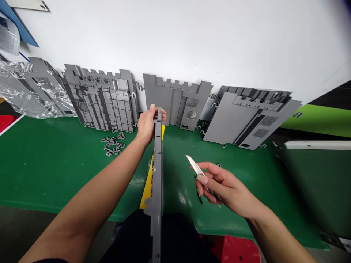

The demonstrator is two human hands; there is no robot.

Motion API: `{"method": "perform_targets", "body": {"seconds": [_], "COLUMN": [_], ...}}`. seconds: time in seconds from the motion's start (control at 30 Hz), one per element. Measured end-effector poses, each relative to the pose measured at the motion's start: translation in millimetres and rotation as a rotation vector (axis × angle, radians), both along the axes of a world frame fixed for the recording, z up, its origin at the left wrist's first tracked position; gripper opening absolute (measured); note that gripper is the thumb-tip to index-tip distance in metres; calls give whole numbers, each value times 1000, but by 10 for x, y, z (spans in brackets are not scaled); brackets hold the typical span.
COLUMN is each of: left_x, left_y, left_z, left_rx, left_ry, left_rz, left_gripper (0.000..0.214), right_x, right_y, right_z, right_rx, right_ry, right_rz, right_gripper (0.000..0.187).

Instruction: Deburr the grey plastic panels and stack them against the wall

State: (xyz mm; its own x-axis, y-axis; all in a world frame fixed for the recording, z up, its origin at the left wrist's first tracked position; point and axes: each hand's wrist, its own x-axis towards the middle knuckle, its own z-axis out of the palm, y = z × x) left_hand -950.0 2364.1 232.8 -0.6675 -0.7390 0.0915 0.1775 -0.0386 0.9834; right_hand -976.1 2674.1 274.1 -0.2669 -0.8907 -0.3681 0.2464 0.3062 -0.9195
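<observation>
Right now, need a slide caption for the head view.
Left hand holds a gray panel; right hand grips a craft knife.

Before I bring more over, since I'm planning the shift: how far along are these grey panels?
Three bare grey panels along the wall, with small grey pieces on the green mat, look done. In hand: the left hand holds a long grey panel on edge, and the right hand a craft knife. Perhaps left: one panel under clear plastic wrap.
</observation>
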Motion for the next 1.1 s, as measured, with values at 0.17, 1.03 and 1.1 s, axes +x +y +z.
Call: {"method": "perform_targets", "body": {"seconds": [0.17, 1.03, 1.1], "left_x": [36, 76, 71], "left_y": [-17, 18, 22], "left_z": [-80, -71, -76], "left_rx": [-26, -35, -22], "left_ry": [-3, 4, 7], "left_rz": [-53, -89, -92], "left_gripper": [64, 57, 57], "right_x": [262, 1013, 1011], "right_y": [-2, 42, 47], "right_z": [264, 323, 315], "right_rx": [105, 67, 59], "right_ry": [161, 1641, 1661], "right_rz": [164, 265, 270], "right_gripper": [29, 29, 27]}}
